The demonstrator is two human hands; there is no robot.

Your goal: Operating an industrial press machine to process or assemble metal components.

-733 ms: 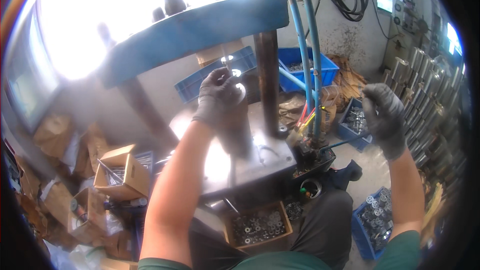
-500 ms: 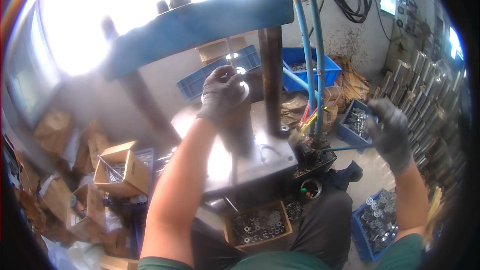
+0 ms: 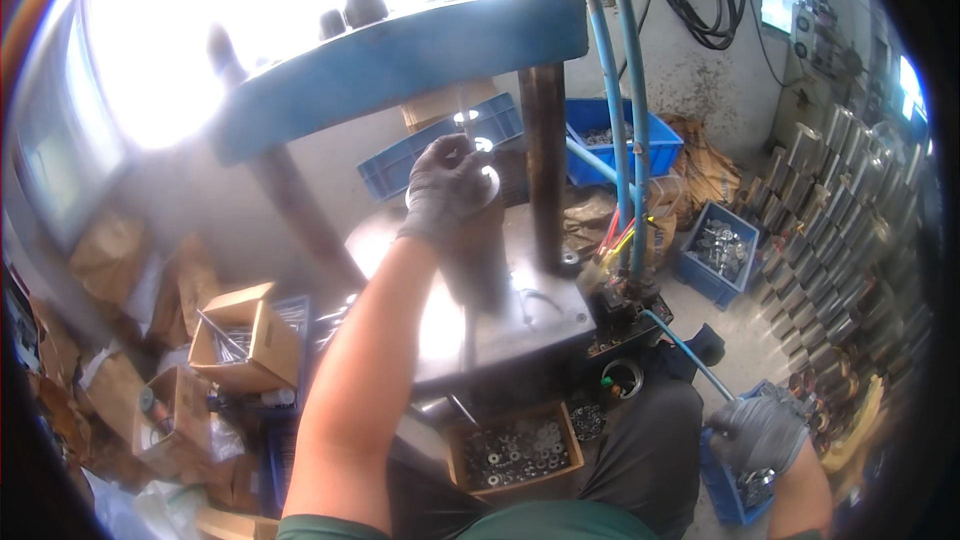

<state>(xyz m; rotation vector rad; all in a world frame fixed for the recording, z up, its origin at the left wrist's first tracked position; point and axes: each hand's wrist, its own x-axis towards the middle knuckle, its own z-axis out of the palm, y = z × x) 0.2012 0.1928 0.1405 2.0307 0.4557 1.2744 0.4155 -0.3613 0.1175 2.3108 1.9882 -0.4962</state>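
My left hand [image 3: 445, 190], in a dark grey work glove, is raised under the blue crossbeam [image 3: 410, 65] of a press. Its fingers are curled at a small shiny metal part [image 3: 483, 144], mostly hidden by the glove and glare. A bright round disc [image 3: 492, 190] shows behind the hand, above a dark upright cylinder [image 3: 478, 265] on the steel press table [image 3: 540, 325]. Low at the right, my right hand [image 3: 762, 432], also gloved and somewhat blurred, is closed around the end of a blue pump lever [image 3: 690, 348]. The lever slopes down toward me from the pump [image 3: 625, 305].
Blue hoses [image 3: 625, 90] hang beside the right press column [image 3: 542, 160]. A wooden box [image 3: 515, 485] of small metal rings lies between my legs. Blue crates [image 3: 718, 255] of metal parts and stacked metal tubes [image 3: 835, 230] stand at the right; cardboard boxes [image 3: 250, 345] at the left.
My right hand has come down and slightly left, and the lever has swung from nearly level to sloping downward. My left hand has stayed almost in place.
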